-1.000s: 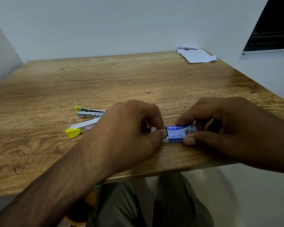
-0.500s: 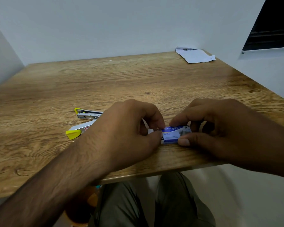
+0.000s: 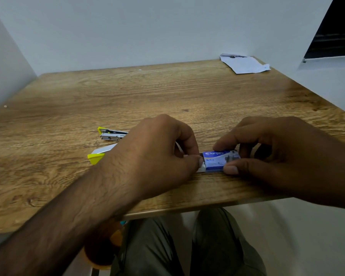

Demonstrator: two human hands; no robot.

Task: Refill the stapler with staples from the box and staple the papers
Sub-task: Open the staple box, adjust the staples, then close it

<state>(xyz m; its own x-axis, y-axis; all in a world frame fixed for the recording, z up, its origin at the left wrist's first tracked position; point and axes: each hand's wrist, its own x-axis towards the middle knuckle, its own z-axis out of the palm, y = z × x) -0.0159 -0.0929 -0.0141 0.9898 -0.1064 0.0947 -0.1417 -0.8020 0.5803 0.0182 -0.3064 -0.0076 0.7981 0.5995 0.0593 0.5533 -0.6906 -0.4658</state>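
Note:
A small blue staple box [image 3: 217, 161] lies on the wooden table [image 3: 167, 92] near its front edge. My right hand [image 3: 277, 154] pinches the box's blue sleeve between thumb and fingers. My left hand [image 3: 157, 152] pinches the white inner tray [image 3: 201, 168] that sticks out of the box's left end. The stapler [image 3: 108, 143], silver with yellow ends, lies hinged wide apart on the table to the left, partly hidden behind my left hand. The white papers [image 3: 244, 63] lie at the table's far right corner.
Grey walls close the table in on the left and back. A dark opening [image 3: 335, 30] sits at the upper right. My knees [image 3: 187, 246] show below the front edge, and an orange object [image 3: 100, 251] sits under my left forearm.
Both hands and the box have shifted slightly while the grip stays the same. The white tray end shows a little at the box's left. The stapler and papers have not moved.

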